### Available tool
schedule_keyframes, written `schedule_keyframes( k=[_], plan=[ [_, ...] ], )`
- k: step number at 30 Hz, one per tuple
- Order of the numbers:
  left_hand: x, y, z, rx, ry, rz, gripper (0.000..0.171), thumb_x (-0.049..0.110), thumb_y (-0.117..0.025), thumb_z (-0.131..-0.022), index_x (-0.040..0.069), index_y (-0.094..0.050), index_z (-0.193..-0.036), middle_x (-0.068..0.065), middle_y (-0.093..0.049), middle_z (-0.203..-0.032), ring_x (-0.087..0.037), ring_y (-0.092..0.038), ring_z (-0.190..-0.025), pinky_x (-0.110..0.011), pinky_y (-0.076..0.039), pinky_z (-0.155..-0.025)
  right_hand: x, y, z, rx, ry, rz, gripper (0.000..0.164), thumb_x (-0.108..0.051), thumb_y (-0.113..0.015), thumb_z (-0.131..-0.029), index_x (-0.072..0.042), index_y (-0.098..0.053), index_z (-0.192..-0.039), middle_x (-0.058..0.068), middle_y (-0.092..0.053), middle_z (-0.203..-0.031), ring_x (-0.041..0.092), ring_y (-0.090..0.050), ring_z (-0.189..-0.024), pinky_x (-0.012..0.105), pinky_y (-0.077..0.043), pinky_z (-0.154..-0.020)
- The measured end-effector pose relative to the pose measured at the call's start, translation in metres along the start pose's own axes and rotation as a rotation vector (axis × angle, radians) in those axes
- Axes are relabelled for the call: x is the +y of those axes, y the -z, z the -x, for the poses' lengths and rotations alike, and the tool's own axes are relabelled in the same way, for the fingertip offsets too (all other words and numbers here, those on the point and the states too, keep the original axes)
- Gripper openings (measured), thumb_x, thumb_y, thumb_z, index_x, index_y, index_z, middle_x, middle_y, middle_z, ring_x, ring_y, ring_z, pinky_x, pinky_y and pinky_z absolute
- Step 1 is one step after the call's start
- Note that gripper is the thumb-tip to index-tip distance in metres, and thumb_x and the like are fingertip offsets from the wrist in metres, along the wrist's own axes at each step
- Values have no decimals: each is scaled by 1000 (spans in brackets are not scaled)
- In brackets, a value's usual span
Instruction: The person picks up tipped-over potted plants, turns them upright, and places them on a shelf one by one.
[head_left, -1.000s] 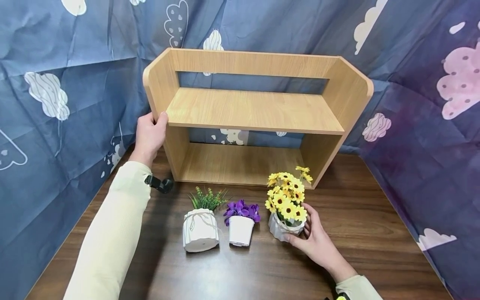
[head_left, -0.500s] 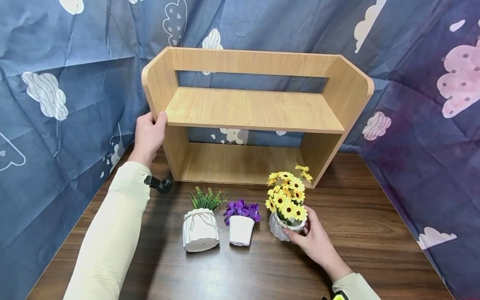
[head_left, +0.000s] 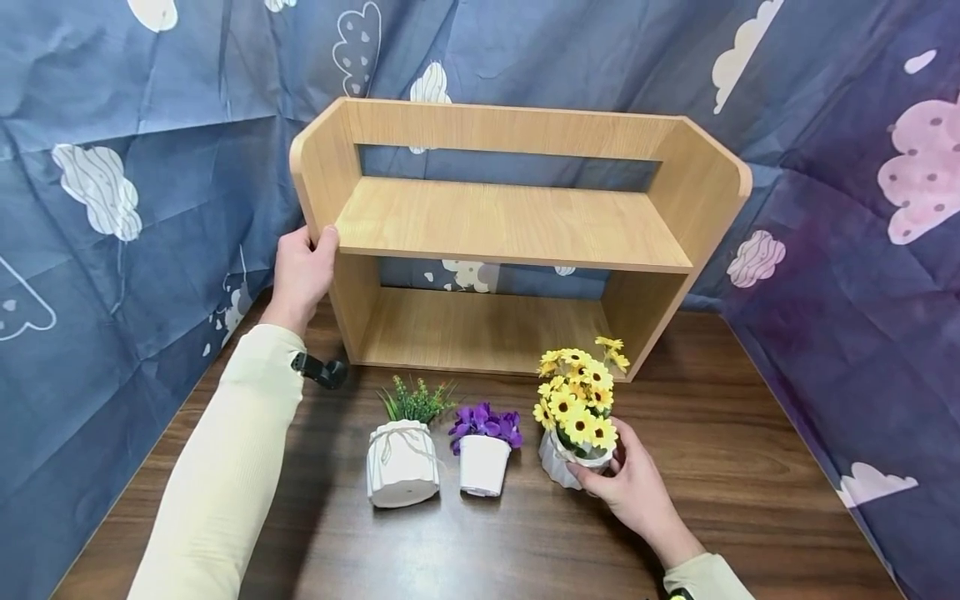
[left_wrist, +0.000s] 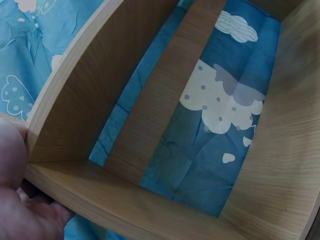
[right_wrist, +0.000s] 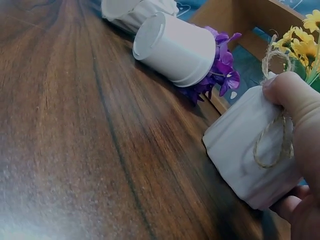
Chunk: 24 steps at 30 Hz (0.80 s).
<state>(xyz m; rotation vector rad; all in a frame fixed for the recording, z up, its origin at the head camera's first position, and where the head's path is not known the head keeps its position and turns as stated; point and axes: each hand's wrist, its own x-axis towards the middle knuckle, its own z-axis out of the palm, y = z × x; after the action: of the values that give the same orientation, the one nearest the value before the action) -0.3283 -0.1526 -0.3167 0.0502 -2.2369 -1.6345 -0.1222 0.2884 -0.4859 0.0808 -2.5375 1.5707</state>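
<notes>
In the head view my left hand (head_left: pixel 303 271) grips the left side panel of a two-tier wooden shelf (head_left: pixel 510 221), thumb on the inner side near the middle board. The left wrist view shows its fingers wrapped under that panel's edge. My right hand (head_left: pixel 637 492) holds a white ribbed pot of yellow daisy-like flowers (head_left: pixel 573 400) by its right side, thumb in front near the rim. Twine loops around this pot (right_wrist: pixel 250 145) in the right wrist view. It stands upright before the shelf's right end.
Left of the daisies, a small white pot of purple flowers (head_left: pixel 483 462) and a larger white pot with a green plant (head_left: pixel 402 462) lie tipped on the dark wooden table (head_left: pixel 420 558), bases toward me. A blue cloud-print cloth (head_left: pixel 172 183) hangs behind and along both sides.
Both hands keep their holds and the pots stay in place. The whole head view shifts slightly, while my right thumb sits a little higher on the daisy pot than a second ago.
</notes>
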Motion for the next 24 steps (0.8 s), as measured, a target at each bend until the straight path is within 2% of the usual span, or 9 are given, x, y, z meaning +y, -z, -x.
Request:
schedule_keyframes(
  k=[3, 9, 16, 24],
  plan=[
    [0, 0, 1, -6, 11, 6, 49, 35, -50, -108, 1, -71, -136, -20, -71, -132, -24, -63, -111, -28, -50, -95, -4, 3, 2, 15, -1, 40, 85, -4, -93, -80, 7, -46, -150, 29, -63, -141, -13, -58, -112, 8, -50, -96],
    [1, 1, 1, -18, 28, 11, 50, 35, -49, -108, 2, -69, -141, -20, -69, -139, -26, -63, -117, -39, -50, -106, -15, 11, 0, 58, 54, 135, 78, -8, -94, -80, 4, -52, -145, 25, -69, -133, -9, -59, -110, 6, -49, -93],
    [1, 0, 0, -24, 31, 14, 51, 37, -50, -108, 3, -70, -140, -20, -70, -137, -27, -64, -116, -40, -51, -105, -35, 23, -3, 84, 98, 182, 75, -9, -93, -81, 4, -53, -143, 23, -70, -131, -8, -59, -108, 8, -49, -90],
    [1, 2, 0, -37, 47, 12, 54, 41, -49, -109, 4, -68, -144, -20, -68, -142, -30, -63, -120, -46, -50, -111, -61, 35, -10, 113, 164, 218, 73, -8, -92, -81, 0, -56, -144, 19, -70, -133, -10, -57, -111, 6, -46, -92]
  ],
)
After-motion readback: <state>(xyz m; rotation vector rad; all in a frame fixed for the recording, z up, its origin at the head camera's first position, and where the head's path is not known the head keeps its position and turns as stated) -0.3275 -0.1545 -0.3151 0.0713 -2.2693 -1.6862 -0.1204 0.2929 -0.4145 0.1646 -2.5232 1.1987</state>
